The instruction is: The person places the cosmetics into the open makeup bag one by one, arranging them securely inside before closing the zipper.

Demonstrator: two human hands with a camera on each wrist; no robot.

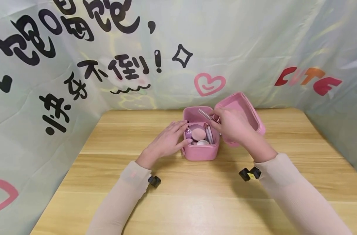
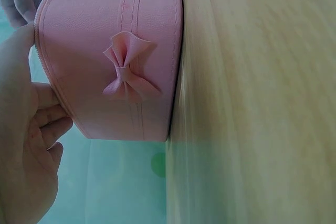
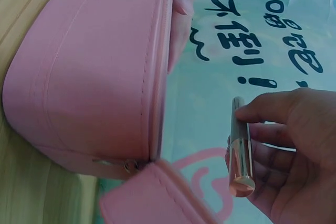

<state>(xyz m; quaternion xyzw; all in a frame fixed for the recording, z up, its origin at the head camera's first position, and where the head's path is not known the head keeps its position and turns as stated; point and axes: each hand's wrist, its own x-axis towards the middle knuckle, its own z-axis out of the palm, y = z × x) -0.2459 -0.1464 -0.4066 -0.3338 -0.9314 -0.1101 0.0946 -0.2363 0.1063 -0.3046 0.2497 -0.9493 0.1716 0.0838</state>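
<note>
A pink cosmetic case (image 1: 201, 152) stands unzipped on the table, its lid (image 1: 256, 114) swung out to the right. My left hand (image 1: 168, 138) holds the left rim, thumb at the near side and fingers toward the back; a bow (image 2: 124, 72) shows on that side wall. Above the case's right part, my right hand (image 1: 232, 124) pinches a slim, shiny cosmetic tube (image 3: 240, 153) between thumb and fingers. Inside lie a round pink compact (image 1: 198, 133), a white round item (image 1: 202, 142), a small purple bottle (image 1: 188, 133) and several slender tubes (image 1: 209, 133).
The wooden table (image 1: 178, 202) reaches to a printed cloth backdrop (image 1: 172, 29) behind and at both sides. A zipper pull (image 3: 130, 165) hangs near the lid's hinge. Small black cameras sit at both sleeve cuffs.
</note>
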